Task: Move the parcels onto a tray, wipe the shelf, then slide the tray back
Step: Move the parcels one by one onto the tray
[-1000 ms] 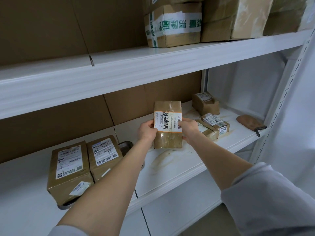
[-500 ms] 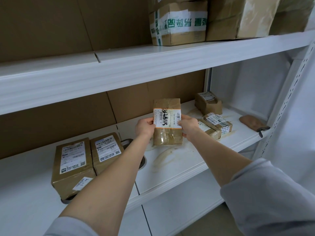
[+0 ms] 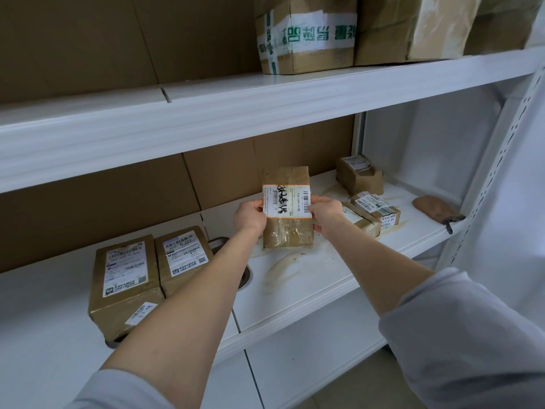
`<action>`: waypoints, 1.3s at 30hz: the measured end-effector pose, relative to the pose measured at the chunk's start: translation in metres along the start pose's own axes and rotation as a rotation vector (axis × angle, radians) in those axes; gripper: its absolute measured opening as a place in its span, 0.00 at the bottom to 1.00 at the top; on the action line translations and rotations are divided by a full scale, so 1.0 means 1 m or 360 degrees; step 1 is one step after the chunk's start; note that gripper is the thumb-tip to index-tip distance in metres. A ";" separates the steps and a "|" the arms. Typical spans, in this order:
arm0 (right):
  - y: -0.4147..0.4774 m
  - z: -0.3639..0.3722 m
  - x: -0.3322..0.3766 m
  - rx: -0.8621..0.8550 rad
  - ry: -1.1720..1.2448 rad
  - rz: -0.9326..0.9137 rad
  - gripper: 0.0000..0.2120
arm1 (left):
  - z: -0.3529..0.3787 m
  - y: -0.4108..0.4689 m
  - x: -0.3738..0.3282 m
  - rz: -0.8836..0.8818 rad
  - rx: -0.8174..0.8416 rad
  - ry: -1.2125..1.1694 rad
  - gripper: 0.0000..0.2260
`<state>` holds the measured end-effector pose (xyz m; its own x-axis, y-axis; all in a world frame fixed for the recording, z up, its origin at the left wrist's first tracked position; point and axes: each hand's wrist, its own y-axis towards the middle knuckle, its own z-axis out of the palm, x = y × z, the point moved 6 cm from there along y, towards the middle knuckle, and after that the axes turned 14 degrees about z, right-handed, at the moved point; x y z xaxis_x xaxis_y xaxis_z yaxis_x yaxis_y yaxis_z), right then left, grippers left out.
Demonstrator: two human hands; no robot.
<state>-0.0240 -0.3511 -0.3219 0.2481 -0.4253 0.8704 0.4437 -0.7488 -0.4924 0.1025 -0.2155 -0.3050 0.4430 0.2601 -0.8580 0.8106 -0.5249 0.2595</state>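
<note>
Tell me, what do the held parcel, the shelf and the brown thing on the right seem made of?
Held parcel: brown cardboard under glossy clear tape, which glints. Shelf: probably white-painted metal, smooth with folded edges. Brown thing: likely soft cloth or suede, matte, limp.

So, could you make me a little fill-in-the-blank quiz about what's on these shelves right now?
1. The left hand and right hand together hold one brown ___.
2. The tray carries ___ labelled parcels.
3. The brown cloth lies at the ___ end of the stained shelf.
4. The taped box up top has ___ lettering.
Missing words: parcel, two, right, green.
</note>
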 end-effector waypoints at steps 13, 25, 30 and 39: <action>-0.009 -0.006 0.001 -0.0039 0.0142 0.0065 0.17 | 0.009 -0.010 -0.013 0.0025 0.0161 0.0063 0.18; -0.024 -0.006 0.007 0.0139 -0.0017 -0.0035 0.12 | 0.021 -0.003 0.005 -0.0181 0.0236 0.0217 0.54; -0.025 -0.004 0.004 0.0090 -0.0056 0.0013 0.11 | 0.017 -0.011 -0.006 -0.0178 0.0236 0.0264 0.46; -0.025 0.000 0.005 0.0077 -0.0120 -0.0011 0.16 | 0.018 -0.008 0.000 -0.0198 0.0219 0.0270 0.52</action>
<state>-0.0339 -0.3346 -0.3054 0.3084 -0.3794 0.8723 0.4863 -0.7252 -0.4874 0.0886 -0.2260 -0.3151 0.4106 0.4559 -0.7896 0.8082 -0.5829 0.0837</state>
